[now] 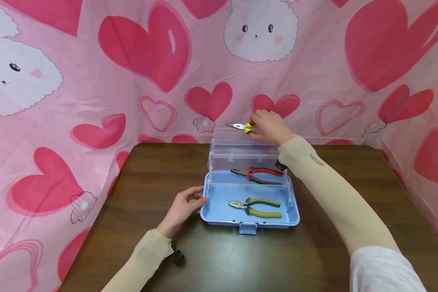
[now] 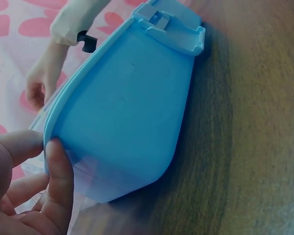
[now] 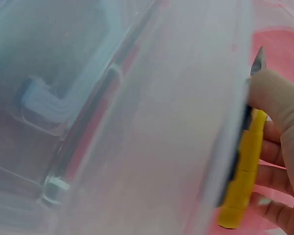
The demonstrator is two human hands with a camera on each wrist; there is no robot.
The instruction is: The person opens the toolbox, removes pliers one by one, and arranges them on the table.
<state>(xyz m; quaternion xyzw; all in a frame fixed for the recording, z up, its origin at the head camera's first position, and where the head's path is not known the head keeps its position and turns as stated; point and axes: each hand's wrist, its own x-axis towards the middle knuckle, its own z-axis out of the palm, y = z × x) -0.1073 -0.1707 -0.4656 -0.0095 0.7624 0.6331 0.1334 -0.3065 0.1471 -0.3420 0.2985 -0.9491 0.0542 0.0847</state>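
Note:
A blue toolbox [image 1: 219,211] with clear stepped trays [image 1: 219,162] stands open on the table. My left hand [image 1: 184,207] pinches its left rim between thumb and fingers, as the left wrist view also shows on the box wall [image 2: 122,107]. My right hand [image 1: 271,125] holds needle-nose pliers [image 1: 241,126] with yellow and black handles above the topmost tray, jaws pointing left. Red-and-black pliers [image 1: 265,170] lie in the lower clear tray. Green-and-yellow combination pliers [image 1: 264,214] rest on the box floor. In the right wrist view, the held pliers [image 3: 247,166] are partly behind the tray edge.
The dark wooden table [image 1: 160,170] extends around the box. A pink cloth [image 1: 138,101] with hearts hangs behind the table and along its sides. A latch [image 1: 248,229] sticks out at the box front.

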